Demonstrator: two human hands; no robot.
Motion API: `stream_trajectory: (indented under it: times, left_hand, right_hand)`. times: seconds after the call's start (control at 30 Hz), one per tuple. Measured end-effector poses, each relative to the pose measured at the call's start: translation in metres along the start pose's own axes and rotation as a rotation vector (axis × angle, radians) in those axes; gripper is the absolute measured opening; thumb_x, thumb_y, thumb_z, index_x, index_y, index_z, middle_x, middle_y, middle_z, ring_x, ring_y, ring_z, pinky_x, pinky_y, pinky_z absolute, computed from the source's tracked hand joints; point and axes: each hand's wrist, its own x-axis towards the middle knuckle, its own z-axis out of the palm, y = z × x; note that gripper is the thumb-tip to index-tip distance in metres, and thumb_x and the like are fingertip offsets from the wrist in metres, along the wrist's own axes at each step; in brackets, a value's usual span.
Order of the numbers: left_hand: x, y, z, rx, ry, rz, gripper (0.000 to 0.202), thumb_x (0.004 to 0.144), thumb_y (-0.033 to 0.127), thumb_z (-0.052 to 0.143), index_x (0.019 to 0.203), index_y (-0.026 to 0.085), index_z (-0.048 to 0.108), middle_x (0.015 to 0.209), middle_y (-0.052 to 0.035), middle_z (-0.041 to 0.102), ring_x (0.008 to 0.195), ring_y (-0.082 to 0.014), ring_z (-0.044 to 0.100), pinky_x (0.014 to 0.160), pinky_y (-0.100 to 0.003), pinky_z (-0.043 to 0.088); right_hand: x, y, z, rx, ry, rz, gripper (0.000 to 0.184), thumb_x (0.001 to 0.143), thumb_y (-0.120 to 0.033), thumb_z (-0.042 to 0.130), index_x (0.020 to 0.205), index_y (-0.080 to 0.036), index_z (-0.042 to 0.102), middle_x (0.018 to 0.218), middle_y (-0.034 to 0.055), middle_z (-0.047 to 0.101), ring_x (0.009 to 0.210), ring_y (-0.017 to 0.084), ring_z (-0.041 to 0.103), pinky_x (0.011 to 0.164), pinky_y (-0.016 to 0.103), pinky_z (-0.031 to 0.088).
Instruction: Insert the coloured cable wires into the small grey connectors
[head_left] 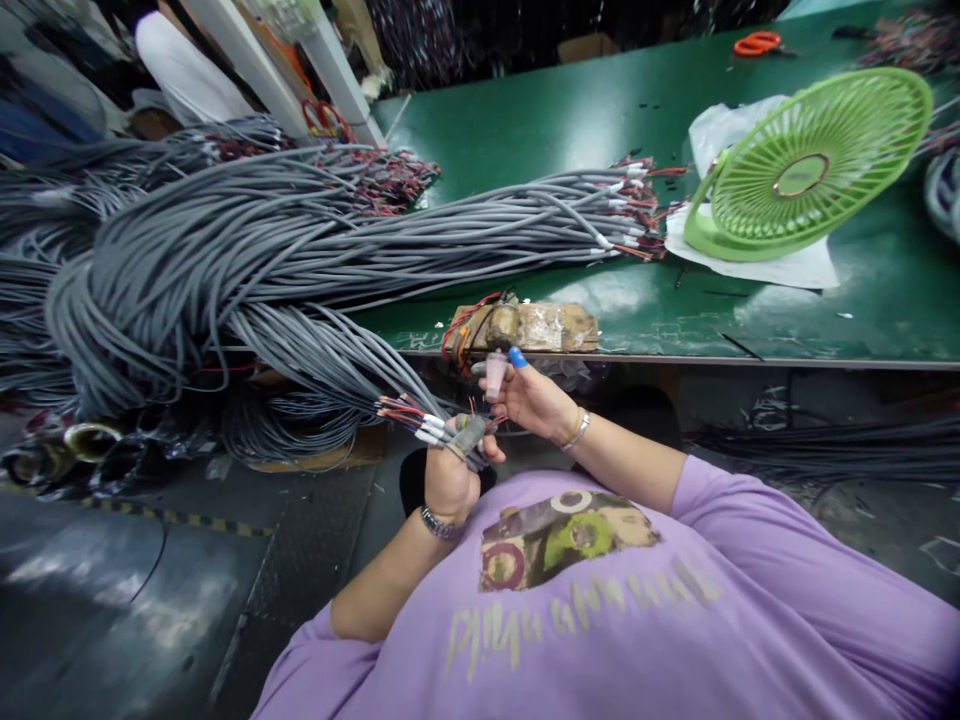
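My left hand [452, 470] is closed around the ends of a few grey cables [352, 370], whose white sleeves and red wire tips [409, 412] fan out to the left of my fist. My right hand [534, 398] is just to the right of it, fingers pinched at the wire tips; a blue cap covers one fingertip and a pale pink one another. Both hands hover below the bench edge, in front of my purple shirt.
A large heap of grey cables [225, 250] spills from the green bench [525, 130] to the left. A taped wooden block with wires [525, 326] sits on the bench edge. A green fan [810, 165] and orange scissors [756, 43] lie further right.
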Motion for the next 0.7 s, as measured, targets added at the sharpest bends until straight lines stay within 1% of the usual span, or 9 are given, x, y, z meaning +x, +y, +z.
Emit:
stream_trajectory:
  times: [0.1, 0.17, 0.23, 0.37, 0.47, 0.6, 0.7]
  left_hand:
    - [0.0, 0.0, 0.001, -0.011, 0.017, 0.01, 0.029, 0.069, 0.04, 0.075, 0.07, 0.016, 0.058, 0.049, 0.0028, 0.059, 0.042, -0.0095, 0.055, 0.046, -0.021, 0.048]
    - [0.001, 0.001, 0.003, -0.014, 0.033, 0.013, 0.027, 0.069, 0.038, 0.075, 0.072, 0.017, 0.058, 0.049, 0.0037, 0.059, 0.043, -0.0093, 0.055, 0.046, -0.021, 0.048]
    - [0.002, 0.001, 0.006, -0.022, 0.049, 0.012, 0.027, 0.069, 0.038, 0.075, 0.073, 0.017, 0.058, 0.05, 0.0047, 0.058, 0.043, -0.0092, 0.056, 0.046, -0.021, 0.049]
    - [0.003, 0.003, 0.011, -0.027, 0.058, -0.011, 0.028, 0.068, 0.037, 0.075, 0.072, 0.017, 0.057, 0.05, 0.0046, 0.058, 0.041, -0.0093, 0.055, 0.045, -0.021, 0.049]
    - [0.004, 0.005, 0.016, -0.012, 0.058, -0.02, 0.029, 0.067, 0.038, 0.075, 0.07, 0.017, 0.055, 0.049, 0.0045, 0.058, 0.04, -0.0089, 0.055, 0.045, -0.02, 0.048]
    - [0.006, 0.004, 0.019, -0.018, 0.066, -0.019, 0.031, 0.066, 0.039, 0.076, 0.07, 0.017, 0.053, 0.049, 0.005, 0.057, 0.041, -0.0083, 0.055, 0.045, -0.02, 0.048]
    - [0.008, 0.002, 0.02, -0.029, 0.079, -0.019, 0.031, 0.065, 0.038, 0.076, 0.07, 0.017, 0.053, 0.048, 0.0053, 0.057, 0.041, -0.0083, 0.055, 0.045, -0.019, 0.048]
  right_hand:
    - [-0.002, -0.001, 0.0, -0.05, 0.032, -0.074, 0.025, 0.082, -0.041, 0.068, 0.082, -0.016, 0.065, 0.071, 0.0008, 0.062, 0.061, 0.01, 0.052, 0.053, 0.02, 0.041]
    - [-0.003, -0.001, 0.0, -0.078, 0.037, -0.12, 0.021, 0.08, -0.036, 0.07, 0.078, -0.015, 0.064, 0.068, -0.0001, 0.061, 0.059, 0.009, 0.05, 0.052, 0.02, 0.04]
    - [-0.003, -0.001, 0.0, -0.085, 0.033, -0.133, 0.024, 0.08, -0.038, 0.069, 0.078, -0.015, 0.064, 0.068, 0.0, 0.061, 0.058, 0.009, 0.049, 0.051, 0.02, 0.039]
    - [0.001, 0.001, -0.003, -0.077, 0.049, -0.095, 0.038, 0.084, -0.052, 0.063, 0.079, -0.015, 0.064, 0.069, 0.0015, 0.061, 0.058, 0.01, 0.05, 0.051, 0.021, 0.04]
    - [0.006, 0.004, -0.005, -0.053, 0.025, -0.066, 0.045, 0.084, -0.06, 0.058, 0.078, -0.016, 0.064, 0.071, 0.002, 0.062, 0.057, 0.01, 0.049, 0.051, 0.021, 0.04]
    - [0.011, 0.006, -0.003, 0.028, -0.02, 0.002, 0.046, 0.085, -0.061, 0.057, 0.077, -0.017, 0.063, 0.075, 0.0025, 0.065, 0.055, 0.01, 0.048, 0.052, 0.023, 0.041]
    - [0.013, 0.005, 0.0, 0.089, 0.011, 0.026, 0.044, 0.084, -0.06, 0.059, 0.076, -0.016, 0.064, 0.072, 0.0022, 0.065, 0.056, 0.01, 0.05, 0.052, 0.022, 0.041]
